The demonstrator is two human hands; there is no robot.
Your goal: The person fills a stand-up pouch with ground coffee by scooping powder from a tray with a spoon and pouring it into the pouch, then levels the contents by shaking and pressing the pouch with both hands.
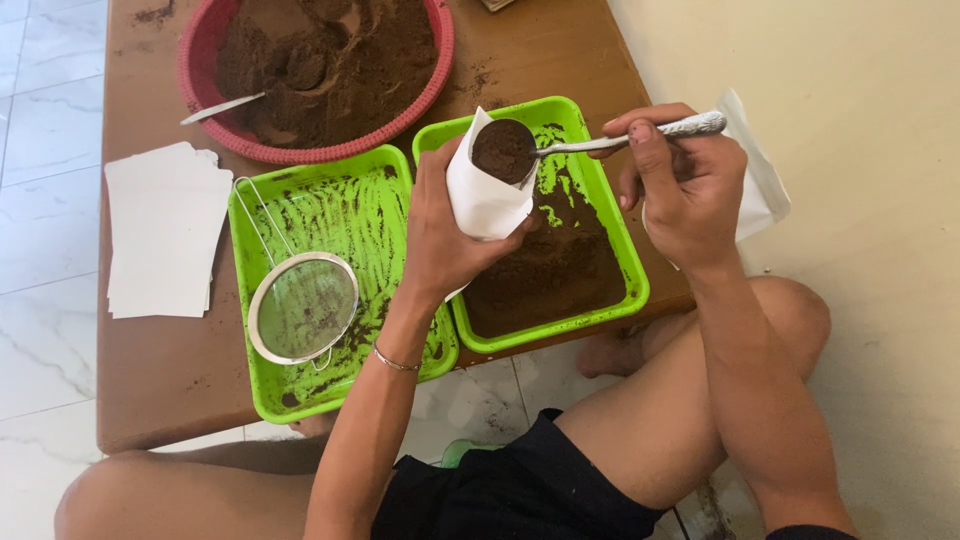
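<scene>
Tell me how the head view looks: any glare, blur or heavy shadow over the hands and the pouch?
Head view: soft, even daylight, with no hard shadows. The left hand, white pouch and right hand are sharp, with no motion blur. The spoon handle shows mild shine; the white floor tiles at left are bright but not washed out. Slight wide-angle stretch at the edges.

We note bare arms, black shorts (520, 490), and a thin metal bracelet (395, 362) just below the left hand (440, 235).
</scene>
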